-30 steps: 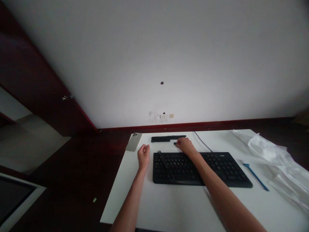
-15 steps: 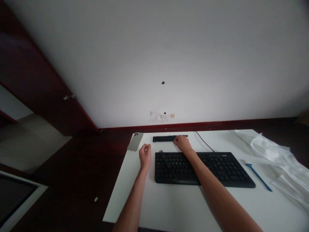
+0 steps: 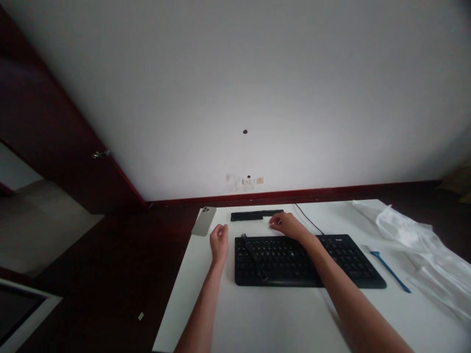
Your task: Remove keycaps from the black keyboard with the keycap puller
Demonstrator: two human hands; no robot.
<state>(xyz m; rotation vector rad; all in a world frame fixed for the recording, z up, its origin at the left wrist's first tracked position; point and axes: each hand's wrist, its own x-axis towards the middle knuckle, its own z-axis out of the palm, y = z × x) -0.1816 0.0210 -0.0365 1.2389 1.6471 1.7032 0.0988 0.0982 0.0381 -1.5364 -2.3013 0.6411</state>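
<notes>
My left hand (image 3: 220, 240) is curled closed just above the table, left of the black keyboard (image 3: 353, 264); whatever its fingers may hold is hidden. My right hand (image 3: 289, 225) hovers over the keyboard's back edge, thumb and forefinger slightly apart, with nothing visible between them. Behind the keyboard lies a row of small black pieces that look like loose keycaps (image 3: 246, 216), close to my right fingertips. A slim dark tool with a clear tip (image 3: 254, 256) rests slantwise across the keyboard's left part. Some bare spots seem to show among the keys.
A phone (image 3: 203, 221) lies at the table's far left corner. To the right are a blue brush-like tool (image 3: 390, 271) and a crumpled white plastic bag (image 3: 408, 233). A cable (image 3: 309, 219) runs from the keyboard over the table's (image 3: 257, 314) back edge toward the wall.
My right hand has drawn back from the row of black pieces, and its fingers have parted. More of the row's right end shows. My left hand stays curled; the view has tilted slightly.
</notes>
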